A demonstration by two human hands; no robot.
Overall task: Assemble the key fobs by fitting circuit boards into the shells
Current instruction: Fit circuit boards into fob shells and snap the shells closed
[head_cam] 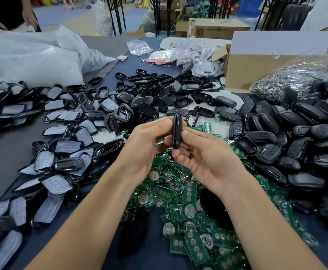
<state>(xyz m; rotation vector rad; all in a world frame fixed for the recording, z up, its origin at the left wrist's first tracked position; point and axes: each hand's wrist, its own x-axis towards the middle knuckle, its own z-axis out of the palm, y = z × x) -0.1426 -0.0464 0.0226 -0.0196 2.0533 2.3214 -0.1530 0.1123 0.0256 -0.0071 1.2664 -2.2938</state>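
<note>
A black key fob stands edge-on between both hands, above the table's middle. My left hand pinches its left side with thumb and fingers. My right hand pinches its right side and lower end. Whether a board sits inside the fob is hidden. Under the hands lies a heap of green circuit boards, several with coin cells. Black shell halves are spread behind the hands. A pile of closed black fobs fills the right side. Shells with grey button pads are heaped at the left.
White plastic bags lie at the back left. An open cardboard box and a bag of metal key rings stand at the back right. Small packets lie behind the shells. A person stands at the far left.
</note>
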